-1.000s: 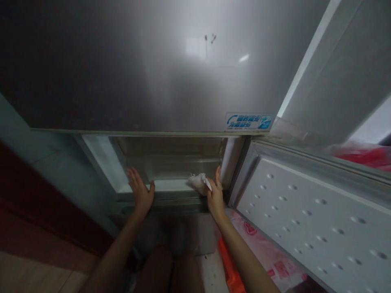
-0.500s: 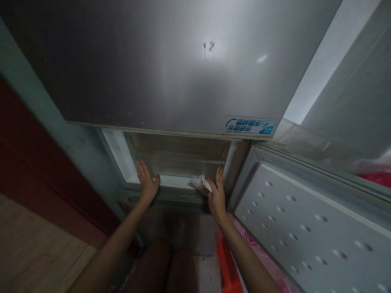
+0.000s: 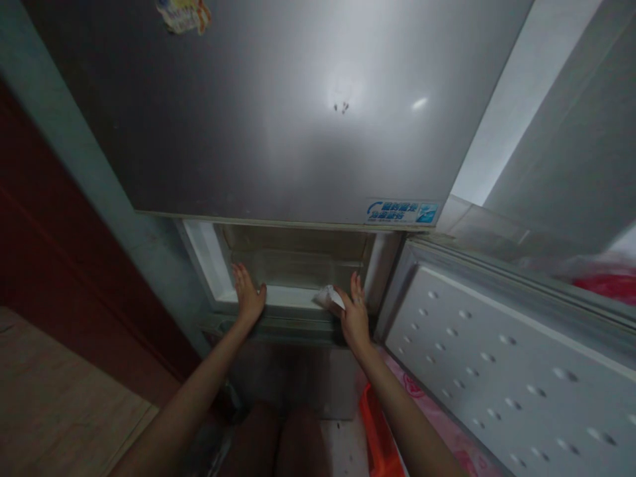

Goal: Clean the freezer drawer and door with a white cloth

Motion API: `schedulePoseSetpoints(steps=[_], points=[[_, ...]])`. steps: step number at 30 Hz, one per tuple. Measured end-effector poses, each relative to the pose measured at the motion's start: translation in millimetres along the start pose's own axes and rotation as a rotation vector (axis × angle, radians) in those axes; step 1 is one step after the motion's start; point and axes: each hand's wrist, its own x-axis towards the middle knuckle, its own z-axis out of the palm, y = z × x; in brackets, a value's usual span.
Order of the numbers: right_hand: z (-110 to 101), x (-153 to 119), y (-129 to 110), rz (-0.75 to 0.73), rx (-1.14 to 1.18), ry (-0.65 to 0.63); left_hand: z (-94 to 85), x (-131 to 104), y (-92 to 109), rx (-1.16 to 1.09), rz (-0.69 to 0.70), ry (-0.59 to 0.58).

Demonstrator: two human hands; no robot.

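Under the large grey upper door (image 3: 298, 132) of a fridge, a white-framed compartment with a translucent drawer front (image 3: 298, 268) is exposed. My left hand (image 3: 250, 296) has its fingers spread at the left side of the drawer front and holds nothing. At the right side, my right hand (image 3: 354, 315) pinches a crumpled white tissue or cloth (image 3: 330, 297) between thumb and fingers, with its other fingers raised near the drawer front. The tissue is by the compartment's lower white edge.
The lower door (image 3: 487, 371), with rows of dimples, stands swung out at the right. An orange-red container (image 3: 377, 430) is beside my right forearm, near pink patterned material (image 3: 422, 397). A dark red panel (image 3: 74, 252) is at the left.
The view has shifted, showing more of the upper door and a sticker on it. Both hands stay in nearly the same place at the drawer front, the tissue still in my right hand.
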Motion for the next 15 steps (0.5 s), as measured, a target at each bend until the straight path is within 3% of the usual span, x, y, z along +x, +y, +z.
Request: schedulePoseSetpoints(steps=[9, 15], points=[[7.5, 7.5, 8.2, 0.074, 0.007, 0.016, 9.9, 0.0, -6.1, -0.015, 0.031, -0.042], [2.7, 12.2, -5.1, 0.112, 0.014, 0.034, 1.5, 1.2, -4.5, -0.059, 0.027, -0.088]])
